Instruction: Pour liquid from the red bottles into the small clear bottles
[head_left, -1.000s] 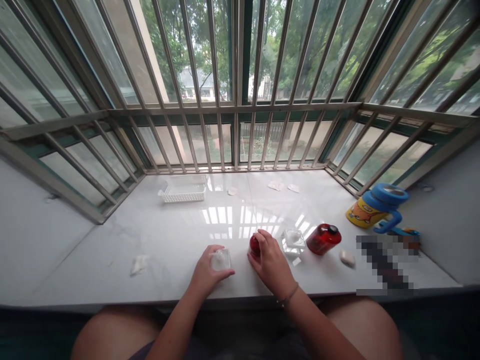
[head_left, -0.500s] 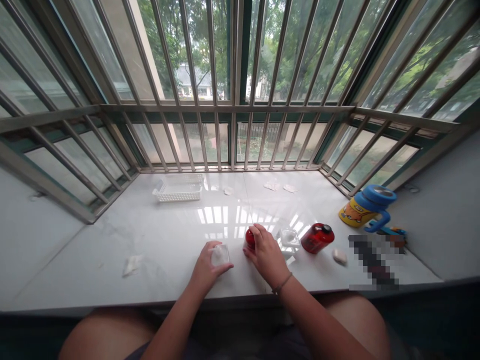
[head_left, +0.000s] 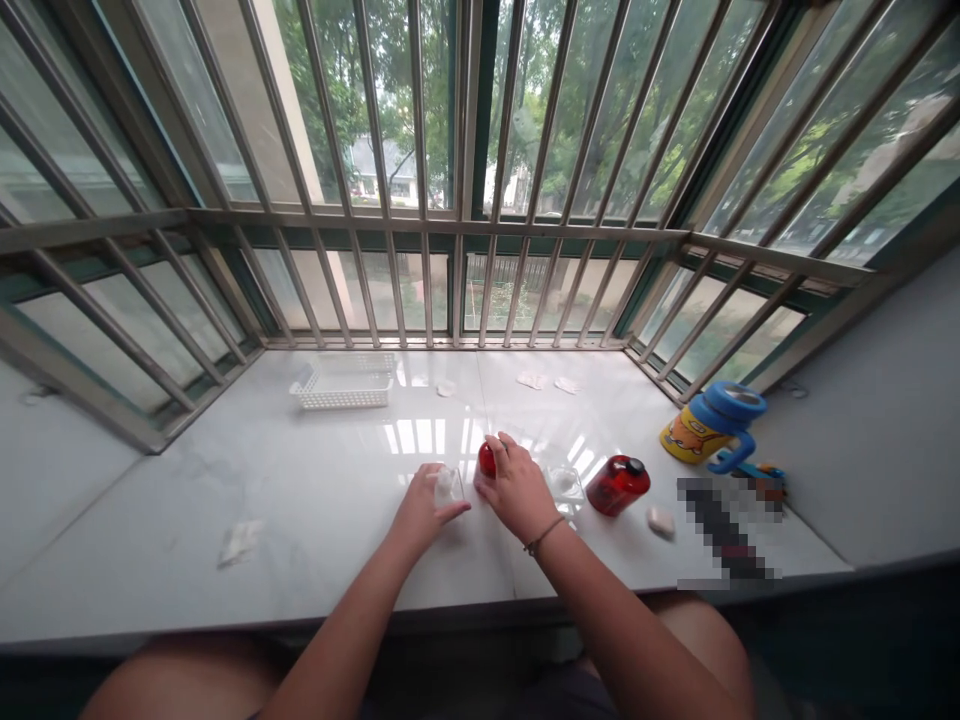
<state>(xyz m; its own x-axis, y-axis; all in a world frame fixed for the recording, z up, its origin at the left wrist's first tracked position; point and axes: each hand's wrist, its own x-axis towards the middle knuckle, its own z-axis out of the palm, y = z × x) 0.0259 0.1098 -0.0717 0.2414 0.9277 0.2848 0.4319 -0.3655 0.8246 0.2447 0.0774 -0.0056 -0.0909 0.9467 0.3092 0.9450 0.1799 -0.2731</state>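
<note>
My left hand (head_left: 421, 512) is closed around a small clear container (head_left: 448, 486), thumb on the near side and fingers at its far left. Just right of it, my right hand (head_left: 519, 490) has its fingers around a red object (head_left: 487, 460), partly hidden under them, on the white counter. Beyond my right hand lies a clear square container (head_left: 564, 484). A red bottle with a black cap (head_left: 618, 485) leans or lies to the right of that.
A white basket (head_left: 343, 384) sits at the back left of the counter (head_left: 300, 480). At the right are a blue and yellow mug (head_left: 711, 423), a pale lump (head_left: 661, 522) and a pixelated dark item. Small packets (head_left: 241, 542) lie at the left. Barred windows surround the back.
The view has shifted slightly. My left hand's clear container appears a little closer to the red object, and both hands keep their grips.
</note>
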